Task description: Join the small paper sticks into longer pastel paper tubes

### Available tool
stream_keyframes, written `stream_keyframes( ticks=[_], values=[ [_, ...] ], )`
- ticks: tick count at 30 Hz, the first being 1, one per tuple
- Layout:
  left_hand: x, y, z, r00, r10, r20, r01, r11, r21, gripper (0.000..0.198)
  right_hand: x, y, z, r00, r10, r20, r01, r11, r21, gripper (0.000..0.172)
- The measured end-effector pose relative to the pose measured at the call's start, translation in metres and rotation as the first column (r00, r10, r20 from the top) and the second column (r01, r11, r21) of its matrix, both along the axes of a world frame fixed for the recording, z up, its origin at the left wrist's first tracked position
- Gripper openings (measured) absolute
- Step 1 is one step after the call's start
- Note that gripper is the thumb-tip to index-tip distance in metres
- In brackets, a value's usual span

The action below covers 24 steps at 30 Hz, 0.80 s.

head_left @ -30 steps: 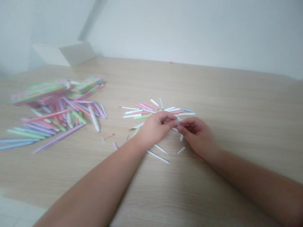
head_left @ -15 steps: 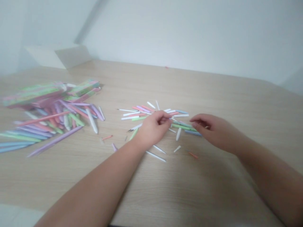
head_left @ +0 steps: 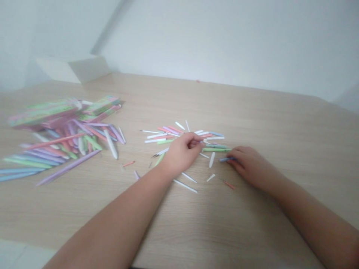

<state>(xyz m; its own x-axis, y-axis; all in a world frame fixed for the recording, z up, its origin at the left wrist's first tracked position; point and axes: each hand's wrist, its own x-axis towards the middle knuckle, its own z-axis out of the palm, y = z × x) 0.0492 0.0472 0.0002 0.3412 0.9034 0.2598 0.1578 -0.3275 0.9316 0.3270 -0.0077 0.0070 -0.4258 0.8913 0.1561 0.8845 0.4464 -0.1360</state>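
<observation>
Blue stick (head_left: 226, 159) lying roughly sideways right of center, tip pointing left, right hand (head_left: 250, 166) way nearer, fingers half-curled on it, can't tell if gripped. Left hand (head_left: 181, 154) curled nearly shut, can't tell if holding anything.

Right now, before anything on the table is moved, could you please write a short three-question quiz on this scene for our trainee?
1. What colour is the thin stick under the fingertips of the right hand?
2. Does the large heap of pastel sticks lie to the left or to the right of the left hand?
3. True or false: the two hands are touching each other.

Key:
1. Blue
2. To the left
3. False
</observation>
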Motion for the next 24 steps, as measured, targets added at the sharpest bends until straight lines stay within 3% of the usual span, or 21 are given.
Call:
stream_keyframes(
  ticks=[6, 10, 13, 15, 18, 21, 24],
  values=[
    [0.002, 0.000, -0.001, 0.998, -0.025, 0.049, 0.027, 0.999, -0.033, 0.021, -0.001, -0.001, -0.002, 1.000, -0.023, 0.001, 0.022, 1.000, 0.011, 0.028],
    [0.004, -0.005, 0.009, 0.994, -0.018, 0.109, 0.032, 0.991, -0.132, 0.019, -0.012, -0.011, 0.003, 0.948, -0.196, -0.249, 0.195, 0.980, -0.026, 0.018],
    [0.007, -0.008, 0.014, 0.983, -0.021, 0.184, 0.064, 0.971, -0.232, 0.017, -0.023, -0.020, 0.007, 0.770, -0.284, -0.571, 0.195, 0.957, -0.213, 0.016],
    [0.008, -0.008, 0.013, 0.974, -0.030, 0.224, 0.090, 0.961, -0.261, 0.016, -0.029, -0.025, 0.007, 0.558, -0.335, -0.759, 0.099, 0.935, -0.339, 0.019],
    [0.010, -0.008, 0.011, 0.961, -0.045, 0.274, 0.121, 0.956, -0.266, 0.017, -0.035, -0.028, 0.007, 0.266, -0.425, -0.865, -0.018, 0.895, -0.445, 0.026],
    [0.011, -0.009, 0.011, 0.952, -0.051, 0.303, 0.137, 0.953, -0.270, 0.015, -0.040, -0.028, 0.005, 0.140, -0.486, -0.863, -0.077, 0.863, -0.499, 0.028],
    [0.012, -0.011, 0.013, 0.950, -0.046, 0.309, 0.140, 0.947, -0.290, 0.014, -0.043, -0.028, 0.002, 0.137, -0.518, -0.844, -0.099, 0.841, -0.532, 0.029]
  ],
)
